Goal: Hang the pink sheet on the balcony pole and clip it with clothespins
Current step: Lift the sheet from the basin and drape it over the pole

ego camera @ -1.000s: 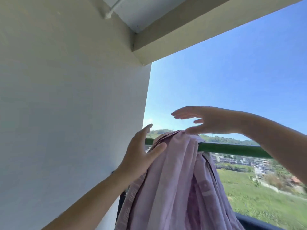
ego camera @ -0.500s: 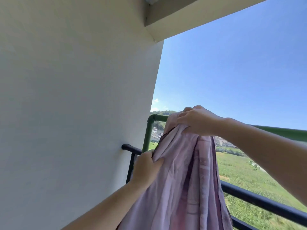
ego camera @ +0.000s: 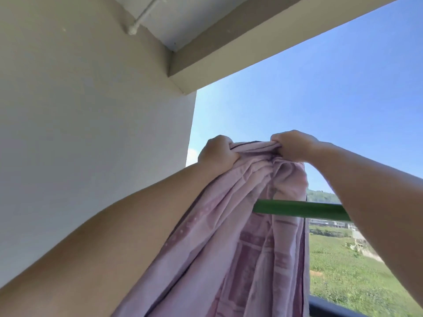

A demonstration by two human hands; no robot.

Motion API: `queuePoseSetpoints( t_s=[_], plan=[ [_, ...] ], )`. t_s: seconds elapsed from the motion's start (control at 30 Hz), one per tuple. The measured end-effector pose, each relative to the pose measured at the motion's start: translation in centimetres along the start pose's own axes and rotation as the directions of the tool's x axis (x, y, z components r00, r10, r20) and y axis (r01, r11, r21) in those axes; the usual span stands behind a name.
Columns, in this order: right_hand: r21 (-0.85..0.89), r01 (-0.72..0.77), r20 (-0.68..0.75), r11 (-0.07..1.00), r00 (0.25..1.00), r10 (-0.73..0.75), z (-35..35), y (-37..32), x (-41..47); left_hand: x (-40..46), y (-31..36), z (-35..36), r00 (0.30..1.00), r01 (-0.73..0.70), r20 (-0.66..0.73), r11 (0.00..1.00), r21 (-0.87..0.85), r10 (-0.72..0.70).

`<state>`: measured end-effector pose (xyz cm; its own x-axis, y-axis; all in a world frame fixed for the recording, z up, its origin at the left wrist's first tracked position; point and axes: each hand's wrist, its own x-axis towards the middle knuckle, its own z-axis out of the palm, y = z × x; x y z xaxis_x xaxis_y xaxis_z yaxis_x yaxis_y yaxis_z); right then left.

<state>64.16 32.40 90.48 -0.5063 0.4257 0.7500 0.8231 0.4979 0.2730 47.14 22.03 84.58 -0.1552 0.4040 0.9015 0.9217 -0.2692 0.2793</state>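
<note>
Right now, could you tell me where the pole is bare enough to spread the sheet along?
The green pole shows bare between the sheet and the right forearm. Leftward, toward the wall, bunched sheet hides it. Both the left hand and right hand grip fabric above the pole, crowding that spot.

The sheet point(ego camera: 240, 236) is pale pink with darker pink blocks and dots; the pole point(ego camera: 302, 210) is green; the wall point(ego camera: 91, 133) is white.
</note>
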Motion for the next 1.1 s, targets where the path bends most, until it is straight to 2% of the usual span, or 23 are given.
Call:
queuePoseSetpoints(
  t_s=[0.07, 0.13, 0.17, 0.2, 0.23, 0.27, 0.3, 0.33, 0.37, 0.43, 0.5, 0.57, 0.6, 0.73, 0.87, 0.93, 1.03, 1.1],
  plan=[
    [-0.137, -0.080, 0.094, 0.987, 0.991, 0.093, 0.1, 2.0, -0.2, 1.0, 1.9, 2.1, 0.999, 0.003, 0.035, 1.000, 0.017, -0.003],
    [-0.236, -0.097, 0.315, 0.967, 0.934, 0.171, 0.5, 2.8, -0.7, 1.0, 2.9, 3.9, 0.987, 0.025, 0.154, 0.998, 0.060, -0.034],
    [-0.257, -0.101, 0.470, 0.961, 0.856, 0.215, 0.5, 2.7, -1.2, 0.6, 3.2, 4.3, 0.967, 0.030, 0.250, 0.996, 0.079, -0.049],
    [-0.270, -0.089, 0.625, 0.959, 0.741, 0.245, 0.3, 2.3, -2.0, -0.2, 3.4, 4.3, 0.930, 0.033, 0.360, 0.994, 0.100, -0.068],
    [-0.268, -0.086, 0.745, 0.960, 0.613, 0.263, 0.0, 1.7, -2.8, -1.0, 3.5, 3.9, 0.885, 0.032, 0.458, 0.992, 0.123, -0.086],
    [-0.234, -0.093, 0.821, 0.968, 0.515, 0.248, -0.2, 1.0, -3.4, -1.9, 3.5, 3.2, 0.845, 0.033, 0.526, 0.991, 0.130, -0.097],
    [-0.162, -0.105, 0.853, 0.981, 0.485, 0.193, -0.6, 0.2, -4.1, -2.8, 3.3, 2.4, 0.822, 0.042, 0.561, 0.993, 0.106, -0.095],
    [-0.073, -0.123, 0.843, 0.990, 0.522, 0.127, -1.1, -0.6, -4.6, -3.7, 2.9, 1.5, 0.812, 0.073, 0.577, 0.996, 0.048, -0.087],
    [0.026, -0.128, 0.803, 0.991, 0.594, 0.056, -1.5, -1.3, -4.9, -4.7, 2.5, 0.6, 0.816, 0.123, 0.573, 0.992, -0.040, -0.078],
    [0.242, -0.081, 0.671, 0.967, 0.734, -0.106, -2.7, -3.0, -5.6, -6.9, 1.6, -1.2, 0.865, 0.208, 0.497, 0.951, -0.228, -0.070],
    [0.456, 0.009, 0.468, 0.890, 0.848, -0.249, -3.5, -4.6, -6.5, -9.0, 0.2, -2.5, 0.943, 0.191, 0.322, 0.930, -0.313, -0.085],
    [0.588, 0.098, 0.286, 0.803, 0.903, -0.320, -3.9, -6.1, -7.8, -11.4, -1.1, -3.4, 0.987, 0.115, 0.139, 0.955, -0.274, -0.079],
    [0.606, 0.138, 0.231, 0.783, 0.912, -0.339, -3.9, -6.6, -8.3, -12.5, -1.6, -3.5, 0.991, 0.095, 0.114, 0.965, -0.246, -0.069],
    [0.513, 0.239, 0.153, 0.825, 0.920, -0.362, -2.7, -7.7, -9.7, -15.0, -2.5, -1.7, 0.978, 0.088, 0.200, 0.986, -0.144, -0.058],
    [0.440, 0.267, 0.137, 0.857, 0.924, -0.358, -2.0, -8.2, -10.0, -14.9, -2.9, -1.0, 0.992, 0.086, 0.100, 0.991, -0.098, -0.076],
    [0.427, 0.274, 0.137, 0.862, 0.922, -0.361, -1.9, -8.7, -9.9, -14.2, -2.9, -1.3, 0.978, 0.180, 0.132, 0.971, -0.156, -0.160],
    [0.422, 0.280, 0.144, 0.862, 0.918, -0.369, -1.7, -9.6, -9.7, -13.2, -2.6, -2.0, 0.924, 0.369, 0.213, 0.883, -0.289, -0.317],
    [0.429, 0.281, 0.168, 0.858, 0.909, -0.382, -1.6, -10.2, -9.6, -12.7, -2.3, -2.5, 0.918, 0.392, 0.193, 0.875, -0.285, -0.348]
  ],
)
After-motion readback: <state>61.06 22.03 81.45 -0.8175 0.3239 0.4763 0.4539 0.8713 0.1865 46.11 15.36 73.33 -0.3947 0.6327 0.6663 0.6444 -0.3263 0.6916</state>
